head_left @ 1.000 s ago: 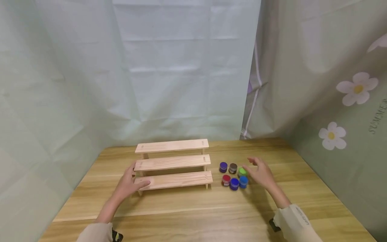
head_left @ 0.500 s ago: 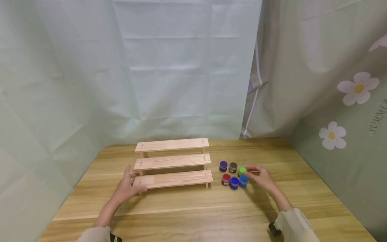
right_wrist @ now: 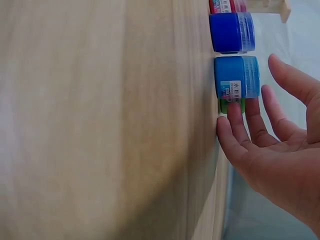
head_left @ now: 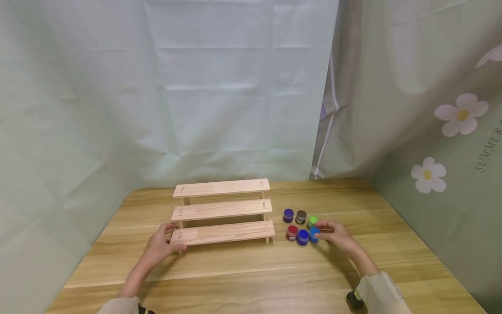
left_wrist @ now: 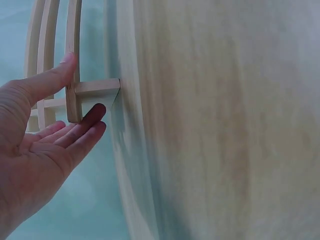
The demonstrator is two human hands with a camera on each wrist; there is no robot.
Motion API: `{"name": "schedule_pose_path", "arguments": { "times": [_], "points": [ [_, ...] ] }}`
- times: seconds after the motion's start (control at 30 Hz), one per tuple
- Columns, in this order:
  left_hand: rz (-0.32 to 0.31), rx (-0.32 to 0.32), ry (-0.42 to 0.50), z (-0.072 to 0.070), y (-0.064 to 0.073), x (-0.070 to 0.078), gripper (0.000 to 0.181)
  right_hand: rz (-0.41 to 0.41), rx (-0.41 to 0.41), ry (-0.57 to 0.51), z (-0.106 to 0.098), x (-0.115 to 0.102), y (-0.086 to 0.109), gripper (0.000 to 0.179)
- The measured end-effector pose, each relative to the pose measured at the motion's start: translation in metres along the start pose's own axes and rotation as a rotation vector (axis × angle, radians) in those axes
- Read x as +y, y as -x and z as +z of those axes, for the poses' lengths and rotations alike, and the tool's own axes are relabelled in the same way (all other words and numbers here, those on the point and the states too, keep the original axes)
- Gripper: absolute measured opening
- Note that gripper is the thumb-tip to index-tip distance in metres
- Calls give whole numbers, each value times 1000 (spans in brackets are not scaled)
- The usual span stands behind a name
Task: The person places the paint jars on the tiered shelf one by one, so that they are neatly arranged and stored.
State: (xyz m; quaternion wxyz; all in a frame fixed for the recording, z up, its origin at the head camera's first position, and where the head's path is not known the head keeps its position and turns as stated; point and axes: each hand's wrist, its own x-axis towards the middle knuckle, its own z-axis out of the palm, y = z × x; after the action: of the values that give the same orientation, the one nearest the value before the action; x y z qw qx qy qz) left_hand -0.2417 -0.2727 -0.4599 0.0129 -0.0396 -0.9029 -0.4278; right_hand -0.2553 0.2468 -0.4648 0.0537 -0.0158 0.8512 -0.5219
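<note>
Right grip (head_left: 338,237) shifted, light-blue jar (right_wrist: 235,72) upright

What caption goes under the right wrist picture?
A right hand beside a light blue jar on a wood-patterned table.

The paint jars run light blue (head_left: 314,235), deep blue (head_left: 303,237), red (head_left: 292,233), dark violet-blue (head_left: 288,215), dark brown (head_left: 301,216) and lime green (head_left: 312,220), and the right wrist view shows a white label (right_wrist: 231,90) with pink and blue patches and black characters on the light blue one. The three-tier rack (head_left: 223,233) is pale, straw-coloured wood with fine grain, on a yellow-brown bench (head_left: 235,279) streaked lighter and darker. Behind hangs a pale grey-green sheet (head_left: 219,109), with white, yellow-centred flowers (head_left: 428,175) and dark lettering (head_left: 488,150) on the right; the sleeves (head_left: 380,293) are beige.
</note>
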Motion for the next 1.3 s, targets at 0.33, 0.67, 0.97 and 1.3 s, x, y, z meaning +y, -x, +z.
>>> {"name": "schedule_pose_path", "arguments": {
  "times": [0.33,0.67,0.97,1.3],
  "points": [
    [-34,-13,19,-5,3,-7,88,26,-58,10,8,2,-3,54],
    [-29,-19,82,-5,4,-10,84,46,-49,32,6,1,1,51],
    [-41,-16,110,-4,1,-8,86,23,-66,3,-12,-25,-1,57],
    [-61,12,177,-3,2,-5,83,-24,-126,-11,4,-83,-31,62]
  ]
}}
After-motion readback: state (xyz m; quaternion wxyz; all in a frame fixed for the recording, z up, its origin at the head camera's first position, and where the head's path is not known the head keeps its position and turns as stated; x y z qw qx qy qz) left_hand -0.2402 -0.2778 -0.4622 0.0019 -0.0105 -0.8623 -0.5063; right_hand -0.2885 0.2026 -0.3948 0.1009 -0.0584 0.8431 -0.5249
